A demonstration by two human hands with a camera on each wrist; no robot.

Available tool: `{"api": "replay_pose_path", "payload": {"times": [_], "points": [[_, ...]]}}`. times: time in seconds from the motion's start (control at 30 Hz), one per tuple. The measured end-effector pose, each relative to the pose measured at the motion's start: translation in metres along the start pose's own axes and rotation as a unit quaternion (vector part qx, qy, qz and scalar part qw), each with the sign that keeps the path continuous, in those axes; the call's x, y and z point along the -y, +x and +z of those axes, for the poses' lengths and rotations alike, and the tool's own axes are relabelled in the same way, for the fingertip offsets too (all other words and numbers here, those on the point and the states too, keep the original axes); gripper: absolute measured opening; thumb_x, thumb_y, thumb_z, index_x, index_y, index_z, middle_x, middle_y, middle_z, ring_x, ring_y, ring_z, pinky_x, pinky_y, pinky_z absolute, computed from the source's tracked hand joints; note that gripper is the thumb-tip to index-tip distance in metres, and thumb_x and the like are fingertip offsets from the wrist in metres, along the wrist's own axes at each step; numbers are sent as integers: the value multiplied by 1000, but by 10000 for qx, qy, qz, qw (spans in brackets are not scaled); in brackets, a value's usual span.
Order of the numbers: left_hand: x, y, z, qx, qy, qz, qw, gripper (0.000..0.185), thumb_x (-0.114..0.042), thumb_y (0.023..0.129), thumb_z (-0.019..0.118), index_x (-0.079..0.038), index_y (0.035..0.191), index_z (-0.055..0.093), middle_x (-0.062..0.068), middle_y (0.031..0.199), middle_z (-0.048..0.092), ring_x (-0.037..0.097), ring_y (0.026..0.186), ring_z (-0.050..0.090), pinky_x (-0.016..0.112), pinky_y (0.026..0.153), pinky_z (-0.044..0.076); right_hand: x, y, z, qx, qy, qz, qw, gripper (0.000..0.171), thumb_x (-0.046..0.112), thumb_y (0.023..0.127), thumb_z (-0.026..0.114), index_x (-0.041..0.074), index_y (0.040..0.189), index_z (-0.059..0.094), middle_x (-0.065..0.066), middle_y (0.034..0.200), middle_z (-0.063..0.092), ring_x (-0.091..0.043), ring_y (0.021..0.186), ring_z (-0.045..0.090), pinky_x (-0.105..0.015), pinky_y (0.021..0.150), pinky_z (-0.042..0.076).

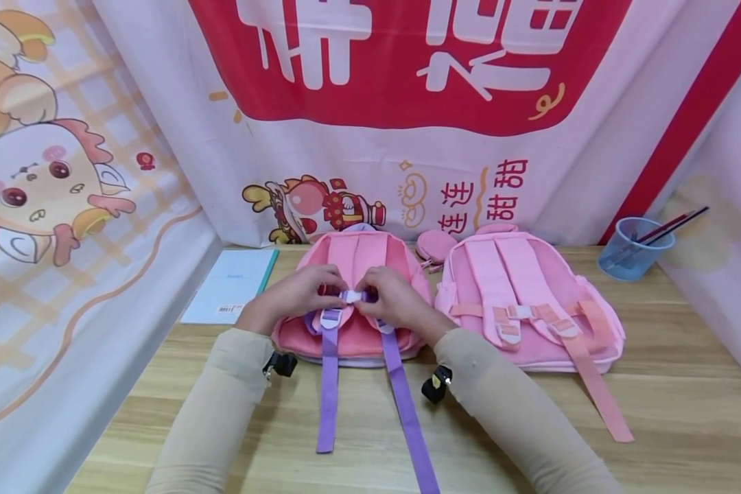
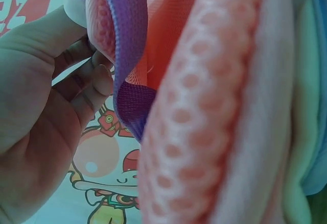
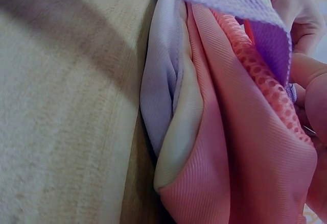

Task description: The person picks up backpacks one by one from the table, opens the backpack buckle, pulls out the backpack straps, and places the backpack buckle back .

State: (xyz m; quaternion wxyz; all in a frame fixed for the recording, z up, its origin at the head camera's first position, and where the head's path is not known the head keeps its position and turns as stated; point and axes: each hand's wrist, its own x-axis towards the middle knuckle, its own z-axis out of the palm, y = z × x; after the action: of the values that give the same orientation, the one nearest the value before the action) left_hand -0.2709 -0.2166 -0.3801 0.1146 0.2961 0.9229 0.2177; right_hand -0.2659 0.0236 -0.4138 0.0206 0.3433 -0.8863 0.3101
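A pink backpack [image 1: 361, 250] lies on the wooden table with its shoulder straps facing up. Across the straps sits a white plastic buckle [image 1: 352, 296] joined to purple webbing. My left hand [image 1: 299, 295] pinches the buckle's left end, and my right hand [image 1: 398, 298] pinches its right end. Two purple straps [image 1: 327, 405] trail from white adjusters toward the table's front. In the left wrist view, a loop of purple webbing [image 2: 130, 30] hangs beside the left hand's fingers. The right wrist view shows the backpack's pink side [image 3: 245, 122], with the right hand partly cut off at the edge.
A second pink backpack [image 1: 537, 274] lies to the right, its peach strap [image 1: 602, 391] stretched forward. Between the backpacks is a round pink pouch [image 1: 435, 247]. A light-blue notebook [image 1: 231, 281] lies at left; a blue cup [image 1: 632, 254] with pens stands at far right.
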Motion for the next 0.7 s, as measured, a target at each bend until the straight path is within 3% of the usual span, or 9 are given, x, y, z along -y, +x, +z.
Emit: {"api": "replay_pose_path", "payload": {"times": [0.33, 0.47, 0.7], "points": [[2, -2, 0, -72, 167, 166, 9997, 22, -24, 101, 79, -17, 121, 83, -3, 110, 69, 14, 98, 61, 35, 94, 55, 1, -1, 0, 10, 283, 303, 9991, 14, 19, 96, 79, 11, 107, 78, -2, 102, 68, -18, 95, 60, -32, 87, 53], [1, -1, 0, -110, 92, 74, 9999, 21, -26, 100, 80, -17, 119, 82, -3, 108, 69, 16, 98, 61, 35, 92, 56, 1, -1, -1, 60, 353, 530, 9980, 14, 19, 97, 79, 12, 109, 77, -2, 102, 69, -17, 94, 60, -30, 85, 53], [0, -1, 1, -112, -45, -94, 9999, 19, -26, 99, 81, -18, 116, 82, -2, 108, 69, 16, 99, 61, 37, 95, 56, 4, 2, -2, 364, 311, 784, 9958, 27, 24, 100, 80, 10, 123, 75, -4, 114, 74, -19, 102, 64, -35, 93, 58]]}}
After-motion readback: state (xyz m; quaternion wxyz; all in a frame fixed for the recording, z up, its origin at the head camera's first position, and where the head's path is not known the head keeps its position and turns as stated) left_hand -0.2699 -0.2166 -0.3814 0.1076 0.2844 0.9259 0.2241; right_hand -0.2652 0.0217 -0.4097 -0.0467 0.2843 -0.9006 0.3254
